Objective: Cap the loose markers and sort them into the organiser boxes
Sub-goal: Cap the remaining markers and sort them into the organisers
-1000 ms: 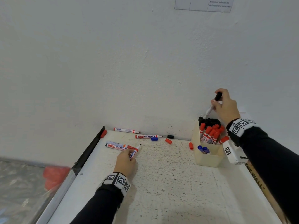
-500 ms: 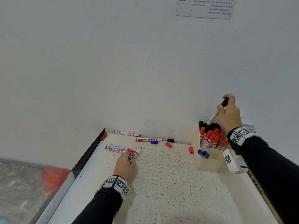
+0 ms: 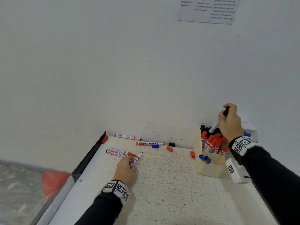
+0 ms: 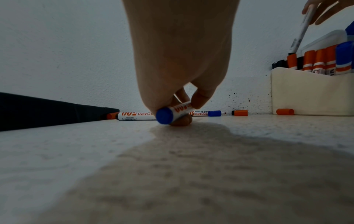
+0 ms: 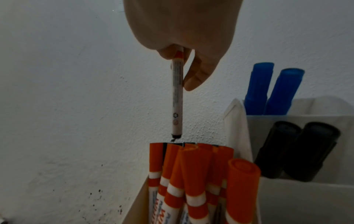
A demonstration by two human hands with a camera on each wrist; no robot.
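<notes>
My left hand (image 3: 131,161) rests on the white tabletop (image 3: 162,192) and pinches an uncapped marker (image 3: 136,160) with a blue butt end (image 4: 164,116). My right hand (image 3: 225,112) holds a black-capped marker (image 3: 214,125) upright by its cap end, its lower end (image 5: 176,134) just above the black markers at the back of the beige organiser box (image 3: 209,169). That box also holds several red markers (image 3: 212,143) and two blue ones (image 3: 204,159). Three uncapped markers (image 3: 119,152) (image 3: 149,143) (image 3: 128,136) lie near the wall.
Loose caps lie on the table: black (image 3: 171,144), blue (image 3: 155,146), red (image 3: 169,149), red (image 3: 192,154), and red (image 3: 104,139) by the black edge strip (image 3: 90,156). A second white box (image 5: 287,197) with blue and black markers stands right of the organiser. The wall is close behind.
The head view has tilted up a little. My right hand keeps the black-capped marker over the organiser, slightly further right. The left hand stays in place on its marker.
</notes>
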